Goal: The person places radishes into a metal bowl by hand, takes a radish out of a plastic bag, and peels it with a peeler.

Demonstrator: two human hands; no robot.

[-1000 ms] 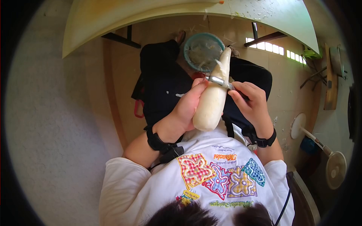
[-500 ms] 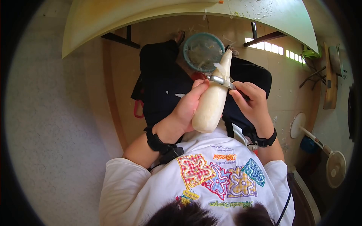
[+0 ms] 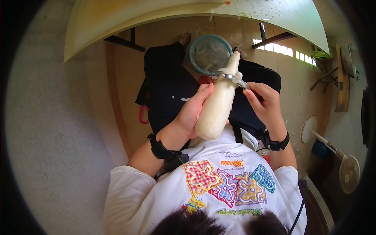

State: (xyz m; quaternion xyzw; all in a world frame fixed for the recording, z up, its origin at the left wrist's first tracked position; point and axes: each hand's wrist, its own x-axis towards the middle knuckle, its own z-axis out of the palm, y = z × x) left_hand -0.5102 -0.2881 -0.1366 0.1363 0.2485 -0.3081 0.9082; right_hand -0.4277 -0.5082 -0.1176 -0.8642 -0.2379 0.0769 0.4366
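Shifted slightly toward the narrow tip since the earlier frame, a shiny metal peeler (image 3: 230,77) lies across a smooth, pale, tapering vegetable (image 3: 216,107), with thin whitish peel (image 3: 238,74) bunched beside it. The right grip (image 3: 264,100) pinches the peeler's handle; the left grip (image 3: 194,109) curls around the vegetable's side. The vegetable is above the lap, seen near a round teal basin (image 3: 190,55) of pale shavings. Stitched gingham patches and orange lettering, "Miracles", decorate the white shirt (image 3: 156,199); smaller print is unclear. Beyond is a pale desk (image 3: 156,11).
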